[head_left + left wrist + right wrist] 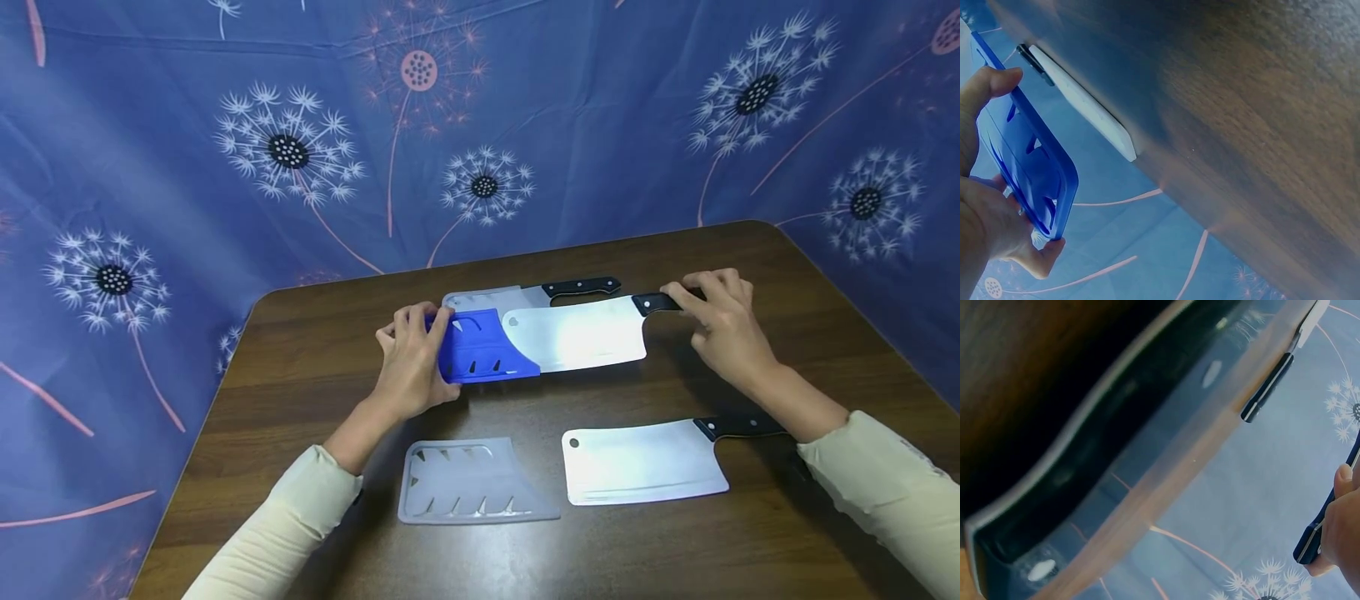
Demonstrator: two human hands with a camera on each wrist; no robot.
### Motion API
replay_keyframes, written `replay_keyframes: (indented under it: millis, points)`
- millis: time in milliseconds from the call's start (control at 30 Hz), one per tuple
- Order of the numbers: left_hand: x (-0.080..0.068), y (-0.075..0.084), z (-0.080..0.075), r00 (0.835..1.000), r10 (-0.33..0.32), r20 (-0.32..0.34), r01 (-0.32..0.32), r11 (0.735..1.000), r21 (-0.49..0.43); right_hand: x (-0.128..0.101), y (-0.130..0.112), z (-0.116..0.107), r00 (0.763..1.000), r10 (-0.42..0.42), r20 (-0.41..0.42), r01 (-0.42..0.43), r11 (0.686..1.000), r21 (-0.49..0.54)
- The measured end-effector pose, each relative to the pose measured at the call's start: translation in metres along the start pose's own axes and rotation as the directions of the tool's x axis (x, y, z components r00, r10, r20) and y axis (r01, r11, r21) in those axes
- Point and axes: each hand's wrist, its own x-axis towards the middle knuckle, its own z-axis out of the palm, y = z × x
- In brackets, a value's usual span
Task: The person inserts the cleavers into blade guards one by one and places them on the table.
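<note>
Surroundings: a dark wooden counter [315, 350] stands against a blue cloth backdrop [150, 167] printed with dandelion heads. On the near part of the counter, left of centre, a clear grey blade cover [472, 483] lies flat. Just right of it, apart from it, lies a bare cleaver [645, 461] with its black handle to the right, partly under the right forearm. At the far side, a third cleaver [525, 293] rests already inside a clear cover, black handle pointing right. It lies just behind the work in hand. Nothing lies between the two hands apart from the items held.

Left hand [412, 358]: fingers and thumb curled round the left end of the blue blade cover [480, 348], gripping it; the left wrist view confirms the thumb on one face and the fingers on the other.

The held cleaver [577, 333] sits at mid-counter, between the hands. Its long axis runs left to right. The blade's blunt end is entered into the blue cover's open right side, and most of the blade remains exposed. Its handle points right.

Right hand [720, 321]: fingers pinch the cleaver's black handle [656, 302] at the right end, as the right wrist view also shows.
</note>
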Motion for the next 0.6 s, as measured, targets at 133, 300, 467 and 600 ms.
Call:
replay_keyframes:
  millis: [133,300,467,600]
  points:
    - [0.0,0.001,0.0,1.0,0.004,0.003,-0.004,1.0,0.005,-0.001,0.0,0.0,1.0,-0.001,0.008,0.001,1.0,-0.002]
    - [0.001,0.006,0.001,1.0,-0.003,0.006,0.003,1.0,0.016,-0.001,-0.002,0.003,1.0,-0.012,-0.007,0.012,1.0,0.0]
    - [0.004,0.018,0.002,0.999,0.035,0.021,-0.036,0.999,0.031,0.001,-0.011,0.012,0.999,-0.034,-0.01,0.034,0.999,0.037]
    - [0.009,0.025,0.001,1.0,0.024,0.012,-0.024,0.999,0.034,0.002,-0.016,0.016,0.999,-0.024,-0.037,0.026,0.998,0.053]
